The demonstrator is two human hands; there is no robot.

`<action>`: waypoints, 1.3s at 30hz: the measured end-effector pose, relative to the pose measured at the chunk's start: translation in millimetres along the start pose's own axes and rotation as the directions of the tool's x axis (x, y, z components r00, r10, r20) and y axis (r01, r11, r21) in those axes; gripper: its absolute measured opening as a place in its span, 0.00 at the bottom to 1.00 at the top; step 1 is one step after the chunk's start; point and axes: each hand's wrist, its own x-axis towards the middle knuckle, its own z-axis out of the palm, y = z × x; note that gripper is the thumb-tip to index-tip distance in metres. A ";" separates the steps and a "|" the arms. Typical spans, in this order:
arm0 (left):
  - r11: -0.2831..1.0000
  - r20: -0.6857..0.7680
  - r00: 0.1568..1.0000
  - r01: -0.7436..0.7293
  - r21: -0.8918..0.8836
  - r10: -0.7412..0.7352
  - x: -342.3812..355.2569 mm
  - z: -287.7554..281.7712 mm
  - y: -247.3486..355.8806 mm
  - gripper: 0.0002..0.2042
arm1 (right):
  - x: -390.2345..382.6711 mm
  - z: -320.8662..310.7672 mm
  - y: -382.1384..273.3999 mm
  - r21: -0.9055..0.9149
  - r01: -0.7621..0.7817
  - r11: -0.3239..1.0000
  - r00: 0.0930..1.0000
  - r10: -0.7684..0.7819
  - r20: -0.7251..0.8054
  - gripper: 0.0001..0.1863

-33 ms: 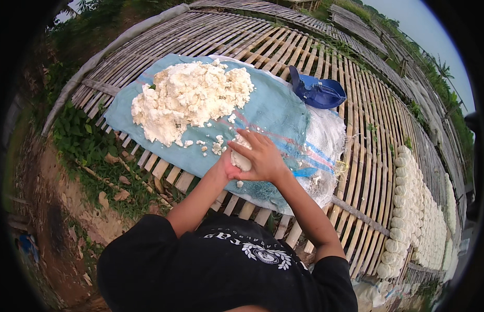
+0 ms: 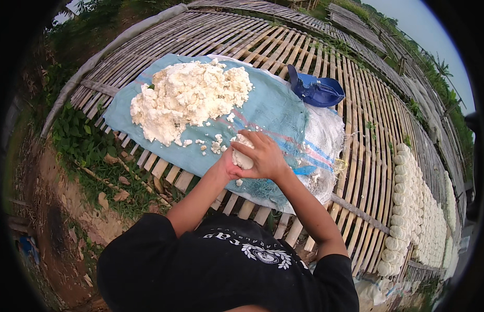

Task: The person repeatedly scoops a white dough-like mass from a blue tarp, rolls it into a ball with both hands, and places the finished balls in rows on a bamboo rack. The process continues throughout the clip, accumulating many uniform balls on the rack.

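A pale, rounded lump of crumbly white dough (image 2: 243, 156) is held between my two hands, above the front part of the blue-green cloth (image 2: 275, 117). My left hand (image 2: 227, 165) cups the lump from the left and below. Over its right side my right hand (image 2: 265, 157) is curled, fingers wrapped across the top. Just beyond my hands lie small loose crumbs (image 2: 217, 145). Farther left a big heap of the same crumbly white dough (image 2: 192, 99) rests on the cloth. Most of my left fingers are hidden behind the lump and my right hand.
The cloth and a white woven sack (image 2: 327, 130) lie over a slatted bamboo platform (image 2: 366, 156). A blue plastic scoop-like container (image 2: 317, 91) stands at the sack's far edge. Rows of round white pieces (image 2: 403, 208) cover the right side. Green plants (image 2: 80, 135) grow at the left edge.
The fingers of my right hand have closed in from a spread pose and now wrap the dough lump. My left hand stays nearly in place.
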 end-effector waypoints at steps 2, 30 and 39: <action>0.992 -0.043 0.993 -0.114 -0.051 0.112 -4.5 15.1 -8.9 0.27 | -6.0 1.8 -2.4 -0.028 -0.207 0.978 0.978 0.206 -0.033 0.30; 0.989 -0.001 0.991 -0.136 0.061 0.136 -57.1 88.8 -48.3 0.29 | -42.0 -10.7 -72.5 0.215 -0.566 0.796 0.785 0.600 -0.154 0.41; 0.863 -0.294 0.811 -0.466 0.196 0.505 -47.9 98.4 -72.8 0.31 | -38.2 26.2 -86.2 0.472 -0.757 0.452 0.350 0.890 -0.291 0.33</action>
